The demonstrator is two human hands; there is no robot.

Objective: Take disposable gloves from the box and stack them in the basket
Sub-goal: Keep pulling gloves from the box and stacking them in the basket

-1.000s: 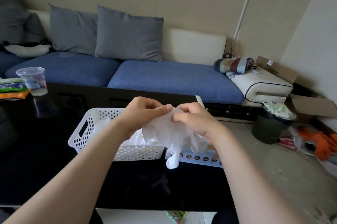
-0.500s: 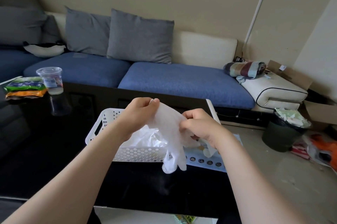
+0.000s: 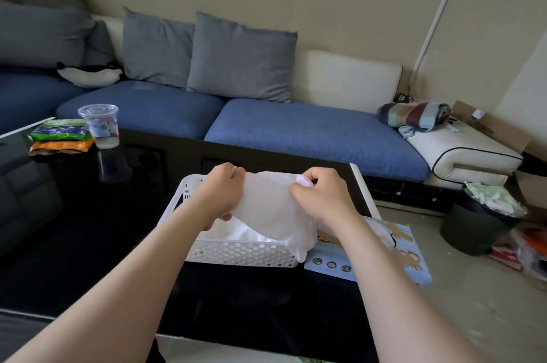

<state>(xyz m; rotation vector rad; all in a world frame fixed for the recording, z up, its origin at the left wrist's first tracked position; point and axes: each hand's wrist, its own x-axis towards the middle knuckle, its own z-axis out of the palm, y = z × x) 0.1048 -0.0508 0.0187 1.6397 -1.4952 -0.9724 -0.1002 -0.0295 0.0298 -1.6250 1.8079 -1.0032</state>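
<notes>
I see the glossy black table [image 3: 88,244] bearing a white perforated plastic basket [image 3: 236,254] with crumpled translucent gloves inside. Just right of it lies the pale blue glove box [image 3: 370,262], flat, printed with small round icons; I can't read its lettering. My left hand [image 3: 220,194] and right hand [image 3: 321,200] are both pinched closed on the top edge of one thin, filmy glove [image 3: 272,211], stretched between them above the basket, its lower end draping over the front wall.
</notes>
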